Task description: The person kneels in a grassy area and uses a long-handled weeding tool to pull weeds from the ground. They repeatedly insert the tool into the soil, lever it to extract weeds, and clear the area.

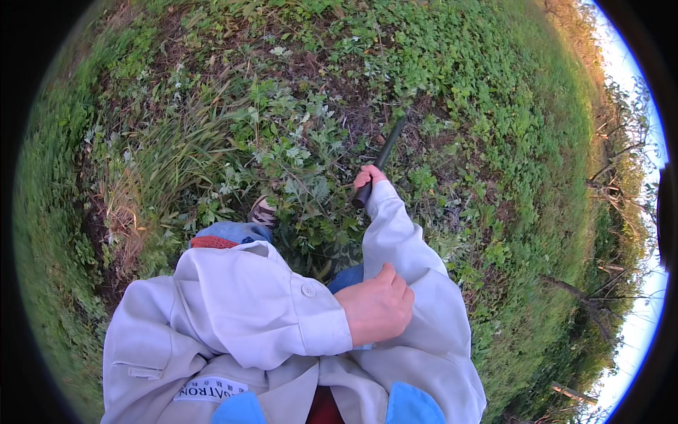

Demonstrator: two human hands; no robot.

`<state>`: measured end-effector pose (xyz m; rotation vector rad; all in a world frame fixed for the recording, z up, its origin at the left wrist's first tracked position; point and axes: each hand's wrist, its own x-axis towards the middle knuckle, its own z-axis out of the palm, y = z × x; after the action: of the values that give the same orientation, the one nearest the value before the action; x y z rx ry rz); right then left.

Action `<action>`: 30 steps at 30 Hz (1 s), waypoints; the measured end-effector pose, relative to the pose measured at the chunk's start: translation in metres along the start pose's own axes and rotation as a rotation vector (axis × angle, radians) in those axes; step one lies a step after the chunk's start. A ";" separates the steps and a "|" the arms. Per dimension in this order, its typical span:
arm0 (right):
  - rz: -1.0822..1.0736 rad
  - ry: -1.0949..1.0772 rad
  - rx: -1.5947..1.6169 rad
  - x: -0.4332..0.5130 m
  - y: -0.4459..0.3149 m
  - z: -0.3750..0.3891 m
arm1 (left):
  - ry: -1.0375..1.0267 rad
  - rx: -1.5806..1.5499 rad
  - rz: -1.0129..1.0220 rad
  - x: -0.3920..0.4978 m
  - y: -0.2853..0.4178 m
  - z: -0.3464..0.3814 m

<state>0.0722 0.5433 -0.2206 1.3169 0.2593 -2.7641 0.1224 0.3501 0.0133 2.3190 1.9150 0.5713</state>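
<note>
My right hand (369, 176) is wrapped around the dark, rod-like handle (389, 143) of a long tool. The handle slants up and away to the right, over low plants. Its far end blurs into the greenery, and no blade can be made out. Across my front lies my left arm; my left hand (376, 305) is curled in a loose fist before my right sleeve (424, 281). Nothing shows in that fist, though its palm side is hidden. Leafy weeds (307, 180) with pale leaf undersides stand just left of my right hand.
A tuft of long grass (185, 153) bends over at the left. Beneath me show a shoe (262, 212), a jeans leg (233, 231) and red knit fabric (214, 242). Dense low greenery (492, 63) spreads at the upper right. Bare branches (582, 299) stand along the right edge.
</note>
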 end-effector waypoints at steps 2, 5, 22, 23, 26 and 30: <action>0.050 -0.069 -0.004 -0.012 0.022 0.000 | 0.014 -0.056 0.029 0.006 0.004 0.001; 0.088 -0.146 -0.076 -0.037 -0.006 -0.020 | 0.012 -0.069 0.044 0.006 0.005 0.001; 0.122 -0.072 0.049 0.010 0.021 0.037 | 0.148 -0.156 0.113 0.010 0.010 -0.003; 0.014 0.008 -0.172 -0.008 0.054 0.054 | 0.174 -0.164 0.096 0.009 0.007 -0.003; 0.219 -0.195 -0.272 -0.047 0.058 0.046 | 0.242 -0.132 0.078 0.008 0.006 -0.006; 0.161 -0.209 -0.493 -0.076 0.053 0.036 | 0.262 -0.142 0.064 0.004 0.007 -0.006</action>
<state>0.0994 0.4843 -0.1457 0.8790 0.7261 -2.4512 0.1278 0.3515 0.0218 2.3189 1.8335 1.0287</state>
